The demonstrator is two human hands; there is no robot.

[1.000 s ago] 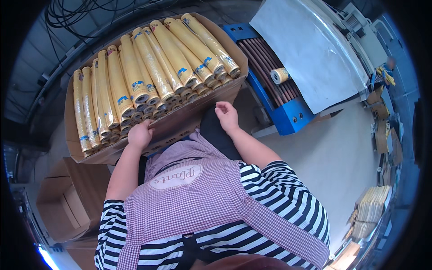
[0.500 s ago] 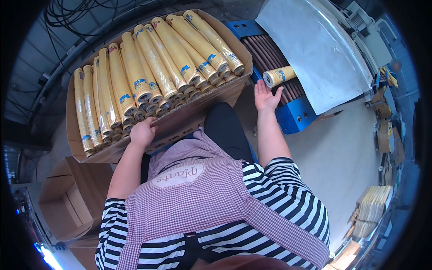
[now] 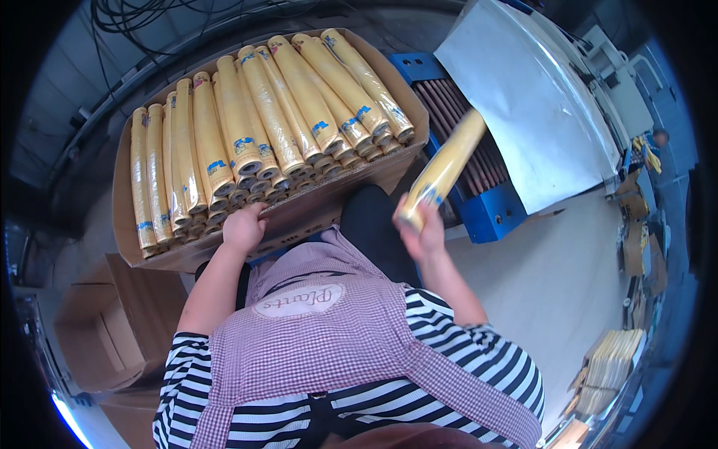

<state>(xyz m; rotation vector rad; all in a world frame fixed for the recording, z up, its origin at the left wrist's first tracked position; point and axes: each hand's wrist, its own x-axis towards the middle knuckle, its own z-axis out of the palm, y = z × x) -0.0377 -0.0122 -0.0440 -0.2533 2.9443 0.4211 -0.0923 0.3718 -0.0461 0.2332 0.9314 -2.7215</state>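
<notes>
My right hand (image 3: 423, 233) is closed round the lower end of a yellow plastic-wrapped roll (image 3: 449, 163) with blue print. The roll tilts up and to the right, its far end over the dark rollers (image 3: 458, 101) and beside the silvery sheet (image 3: 535, 112); it is slightly blurred. To the left, a large cardboard box (image 3: 336, 196) holds many similar yellow rolls (image 3: 254, 112), lying side by side in stacked layers with their ends toward me. My left hand (image 3: 244, 229) grips the near top edge of this box, fingers curled over the rim.
The rollers sit in a blue metal frame (image 3: 490, 213) right of the box. An open cardboard box (image 3: 112, 329) stands at the lower left. Stacked yellowish flat pieces (image 3: 609, 363) lie at the lower right. Black cables (image 3: 134, 19) hang at the back left.
My right hand, open beside the roll's end before, has taken hold of the roll and drawn it out from under the sheet, toward me and left. My left hand stays at the box edge.
</notes>
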